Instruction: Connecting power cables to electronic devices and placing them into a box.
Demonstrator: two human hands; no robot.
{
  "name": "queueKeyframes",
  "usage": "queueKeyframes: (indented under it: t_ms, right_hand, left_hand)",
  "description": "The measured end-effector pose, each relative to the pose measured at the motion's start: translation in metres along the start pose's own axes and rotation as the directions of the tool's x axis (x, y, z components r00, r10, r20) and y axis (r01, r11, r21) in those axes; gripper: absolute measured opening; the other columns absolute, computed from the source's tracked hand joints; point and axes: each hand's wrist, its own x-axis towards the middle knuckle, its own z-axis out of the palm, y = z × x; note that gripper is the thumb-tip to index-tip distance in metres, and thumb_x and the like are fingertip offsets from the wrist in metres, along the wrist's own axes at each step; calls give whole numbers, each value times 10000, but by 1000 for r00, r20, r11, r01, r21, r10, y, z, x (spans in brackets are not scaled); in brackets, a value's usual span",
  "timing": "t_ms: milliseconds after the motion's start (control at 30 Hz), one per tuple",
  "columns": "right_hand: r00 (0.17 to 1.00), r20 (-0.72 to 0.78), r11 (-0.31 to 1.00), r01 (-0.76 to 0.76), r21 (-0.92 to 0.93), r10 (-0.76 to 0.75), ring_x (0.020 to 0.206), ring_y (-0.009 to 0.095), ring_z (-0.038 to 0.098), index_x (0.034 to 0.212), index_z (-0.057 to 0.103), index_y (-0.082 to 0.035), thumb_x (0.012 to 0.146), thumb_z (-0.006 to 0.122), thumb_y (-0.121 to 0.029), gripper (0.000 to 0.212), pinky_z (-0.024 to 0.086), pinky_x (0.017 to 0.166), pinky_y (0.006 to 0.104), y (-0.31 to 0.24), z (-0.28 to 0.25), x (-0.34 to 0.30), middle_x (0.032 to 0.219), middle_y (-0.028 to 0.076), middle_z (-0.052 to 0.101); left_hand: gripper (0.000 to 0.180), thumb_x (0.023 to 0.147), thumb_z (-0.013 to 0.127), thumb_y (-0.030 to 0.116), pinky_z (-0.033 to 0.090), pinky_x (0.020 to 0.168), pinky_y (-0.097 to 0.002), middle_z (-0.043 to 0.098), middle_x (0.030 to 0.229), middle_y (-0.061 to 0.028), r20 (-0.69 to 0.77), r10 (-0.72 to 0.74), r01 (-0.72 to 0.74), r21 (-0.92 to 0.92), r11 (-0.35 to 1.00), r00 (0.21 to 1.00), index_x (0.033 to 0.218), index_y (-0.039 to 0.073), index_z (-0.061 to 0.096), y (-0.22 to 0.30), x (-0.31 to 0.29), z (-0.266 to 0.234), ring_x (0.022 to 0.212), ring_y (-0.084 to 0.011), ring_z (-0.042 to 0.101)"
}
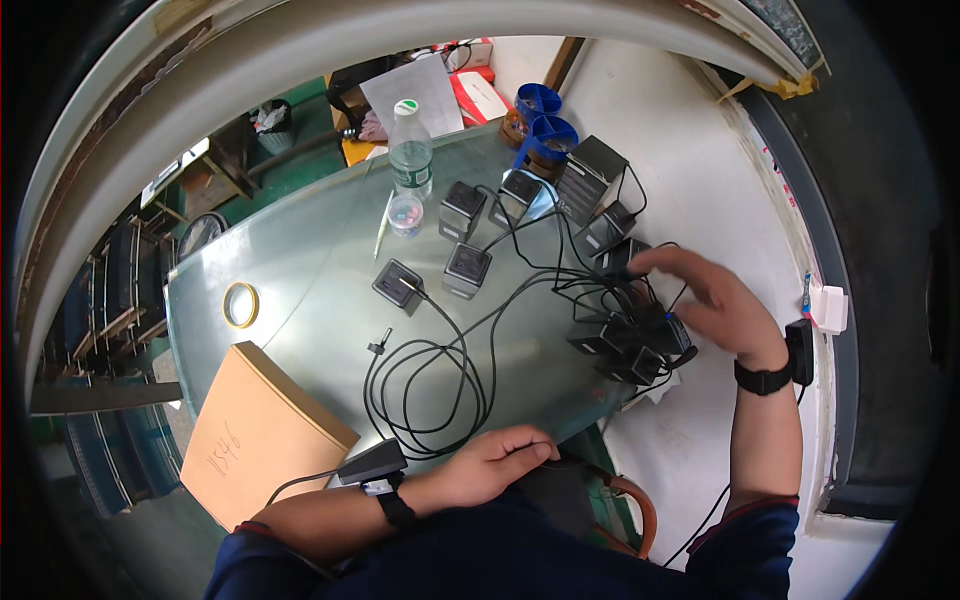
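My right hand (715,305) reaches over the right end of the glass-topped table (330,290), its fingers stretched and the thumb apart. Under and beside it crowd several small black box-shaped devices (617,335), tangled in black cables. Whether the fingertips touch a device (618,256) there, I cannot tell. My left hand (500,465) is curled closed at the near table edge, its palm side hidden. A long black cable (430,395) lies coiled just beyond it. Farther up stand more black box devices (467,268), and a cable plugs into one cube (398,284).
A cardboard box (260,435) sits at the near left, beside a roll of yellow tape (240,304). Toward the back are a clear bottle (411,155), a small cup (406,215), a pen (383,225) and blue round containers (550,137). A white wall (670,150) bounds the right.
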Motion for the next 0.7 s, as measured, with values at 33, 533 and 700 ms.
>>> queueKeyframes:
  t_ms: [33,533,700]
  right_hand:
    - [996,-84,992,-30,-122,19,1200,346,618,1295,632,-28,807,566,18,495,484,1047,407,11,0,8,1254,180,656]
    - [905,-250,580,-414,-701,345,987,397,691,969,708,-56,931,669,-332,281,544,861,515,134,8,53,972,181,731]
    - [933,-229,693,-360,-625,278,963,427,671,918,688,-37,925,670,-293,256,526,849,516,154,4,51,944,207,712]
  left_hand:
    - [273,1113,515,230,460,827,-244,640,1014,5,-21,7,-7,8,1000,1000,1234,27,654,-4,-2,-2,927,-68,546]
    - [234,1041,653,252,496,761,-276,663,951,-37,-185,-135,175,220,960,973,1171,58,657,-46,-54,-40,851,-99,600]
    - [263,1039,650,280,512,773,-301,676,969,-62,-176,-140,186,280,942,974,1211,82,661,-42,-53,-38,858,-139,625]
